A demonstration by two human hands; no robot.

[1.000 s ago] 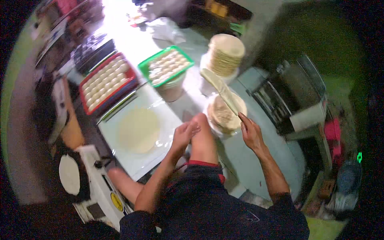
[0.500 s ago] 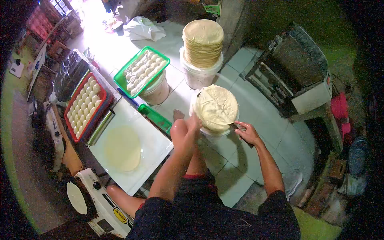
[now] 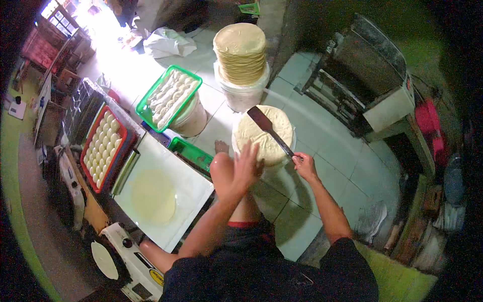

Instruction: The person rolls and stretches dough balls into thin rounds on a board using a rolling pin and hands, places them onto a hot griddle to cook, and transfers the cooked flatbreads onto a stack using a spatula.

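Near flatbread stack (image 3: 261,142) sits just ahead of us, dark spatula (image 3: 271,133) slanting over it. Our right hand (image 3: 305,166) grips the handle; our left hand (image 3: 247,166) is free, fingers spread by the rim, contact unclear. We'd keep the blade flat, fingers light, avoid tearing. Taller flatbread stack (image 3: 240,56) behind: steer clear.

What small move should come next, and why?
Perhaps swing the spatula toward the single flatbread by the stove: the right hand grips the spatula, its blade carries nothing, and the lower flatbread stack beneath it already lies flat.
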